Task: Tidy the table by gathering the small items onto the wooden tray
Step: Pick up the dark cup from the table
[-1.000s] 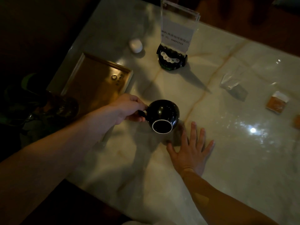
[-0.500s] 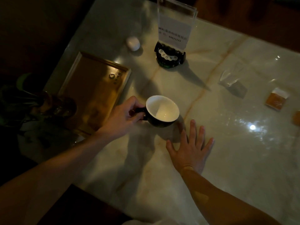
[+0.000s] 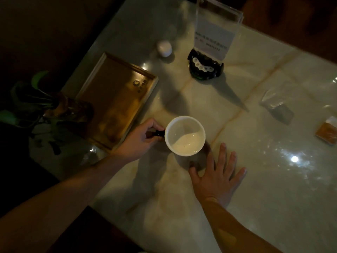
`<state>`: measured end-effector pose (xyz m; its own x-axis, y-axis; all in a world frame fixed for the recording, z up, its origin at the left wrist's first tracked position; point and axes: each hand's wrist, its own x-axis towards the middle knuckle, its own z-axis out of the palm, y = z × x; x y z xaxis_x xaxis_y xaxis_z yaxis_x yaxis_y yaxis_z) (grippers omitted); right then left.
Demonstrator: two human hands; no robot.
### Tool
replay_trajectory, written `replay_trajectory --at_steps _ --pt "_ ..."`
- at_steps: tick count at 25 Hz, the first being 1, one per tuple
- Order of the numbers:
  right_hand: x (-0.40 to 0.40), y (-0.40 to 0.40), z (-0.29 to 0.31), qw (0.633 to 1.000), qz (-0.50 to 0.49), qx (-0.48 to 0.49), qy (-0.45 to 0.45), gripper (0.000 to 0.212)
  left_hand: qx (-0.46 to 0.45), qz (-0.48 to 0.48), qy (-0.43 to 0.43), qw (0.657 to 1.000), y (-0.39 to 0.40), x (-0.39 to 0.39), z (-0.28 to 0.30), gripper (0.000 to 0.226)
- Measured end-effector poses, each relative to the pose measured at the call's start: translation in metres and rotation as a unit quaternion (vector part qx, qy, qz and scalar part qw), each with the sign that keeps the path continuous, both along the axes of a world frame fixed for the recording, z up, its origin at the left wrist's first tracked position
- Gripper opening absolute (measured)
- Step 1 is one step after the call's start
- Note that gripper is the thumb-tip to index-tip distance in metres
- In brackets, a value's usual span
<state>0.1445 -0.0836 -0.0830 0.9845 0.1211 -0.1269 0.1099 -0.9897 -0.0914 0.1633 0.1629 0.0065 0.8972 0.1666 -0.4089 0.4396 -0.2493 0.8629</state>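
Note:
A cup (image 3: 185,136), black outside and white inside, is upright with its mouth up, just right of the wooden tray (image 3: 116,101). My left hand (image 3: 140,139) grips the cup by its black handle. Whether the cup touches the marble table (image 3: 255,179) I cannot tell. My right hand (image 3: 218,176) lies flat on the table with fingers spread, just below and right of the cup, holding nothing. The tray is bare apart from a small printed mark near its far right corner.
A small white egg-shaped object (image 3: 164,48) lies beyond the tray. A clear sign holder on a black base (image 3: 206,67) stands at the back. Right of it lie a clear packet (image 3: 277,105) and an orange sachet (image 3: 327,132). A potted plant (image 3: 42,105) sits left of the tray.
My left hand has turned the cup from bottom-up to mouth-up and lowered it slightly toward the tray's right edge. My right hand has stayed flat on the table.

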Motion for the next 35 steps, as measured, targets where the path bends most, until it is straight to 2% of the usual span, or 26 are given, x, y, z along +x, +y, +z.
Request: replay_trajectory --at_steps 5,9,12,15,20,25,30,35 --pt "0.0 -0.001 0.002 1.0 0.007 0.004 0.004 0.078 0.012 0.004 0.006 1.0 -0.003 0.005 -0.001 0.034" --pt "0.001 -0.001 0.006 1.0 0.005 0.008 0.006 0.076 0.07 -0.022 0.033 0.997 -0.004 0.005 0.006 0.02" --pt "-0.001 -0.001 0.006 1.0 0.001 0.004 0.006 0.076 0.005 -0.006 0.116 0.993 -0.001 0.006 0.014 0.023" --pt "0.0 0.002 0.005 1.0 -0.006 -0.014 0.011 0.076 -0.021 -0.035 0.168 0.985 0.005 0.012 0.015 0.015" --pt "0.002 0.003 0.011 0.999 -0.017 -0.038 0.022 0.079 -0.048 -0.085 0.173 0.98 0.009 0.022 0.008 0.013" --pt "0.003 0.006 0.021 0.996 -0.033 -0.067 0.037 0.08 -0.021 -0.107 0.183 0.977 0.013 0.031 -0.002 0.029" --pt "0.0 0.01 0.025 0.996 -0.051 -0.052 0.055 0.078 -0.015 -0.131 0.159 0.978 0.013 0.038 -0.003 0.038" --pt "-0.041 0.057 0.029 0.982 -0.178 -0.013 0.065 0.069 -0.005 -0.144 0.143 0.979 0.027 0.021 0.004 0.043"
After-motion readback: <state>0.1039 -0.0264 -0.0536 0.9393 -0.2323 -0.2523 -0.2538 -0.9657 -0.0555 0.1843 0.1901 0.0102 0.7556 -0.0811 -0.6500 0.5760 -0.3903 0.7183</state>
